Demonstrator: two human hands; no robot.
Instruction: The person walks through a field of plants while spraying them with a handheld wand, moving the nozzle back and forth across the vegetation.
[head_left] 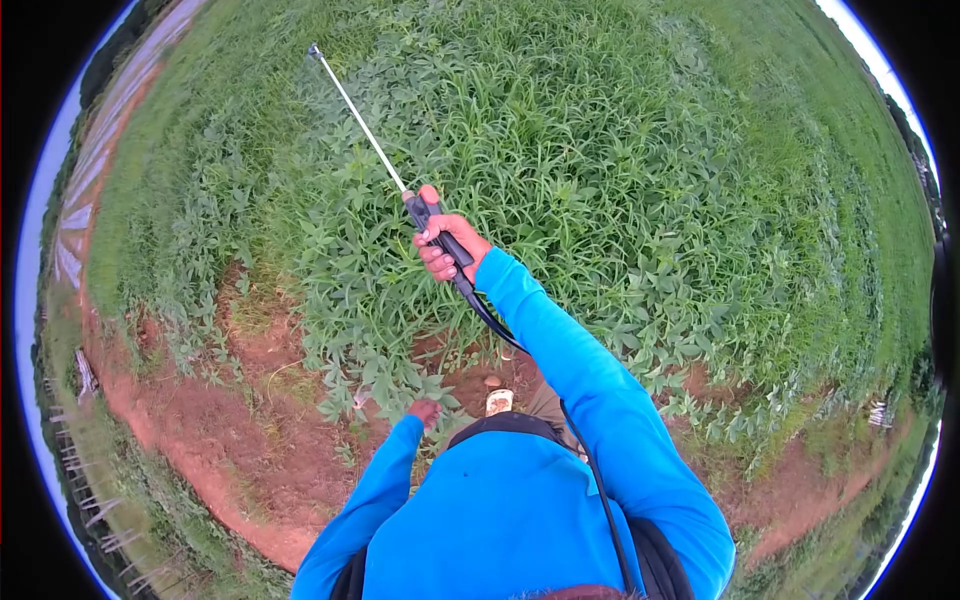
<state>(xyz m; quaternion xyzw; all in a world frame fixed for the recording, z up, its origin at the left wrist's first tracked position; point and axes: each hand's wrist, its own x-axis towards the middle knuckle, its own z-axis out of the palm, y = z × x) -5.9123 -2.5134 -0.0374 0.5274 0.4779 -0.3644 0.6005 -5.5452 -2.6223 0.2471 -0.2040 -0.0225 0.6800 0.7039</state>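
Note:
My right hand [450, 245] is wrapped round the black handle [456, 250] of a sprayer wand. From the handle a thin, pale metal tube [360, 125] points up and to the left over the plants, ending in a small dark nozzle [315, 51]. A black hose [490, 318] leaves the lower end of the handle and runs toward my body. Low beside my body hangs my left hand [425, 412], near some leaves; its fingers are too small and partly hidden to read.
Dense green grass and leafy plants [600, 180] fill the ground ahead. Reddish bare soil [220, 440] lies at the lower left and right. A shoe [499, 401] shows below my waist. Wooden posts [100, 510] stand at the far left.

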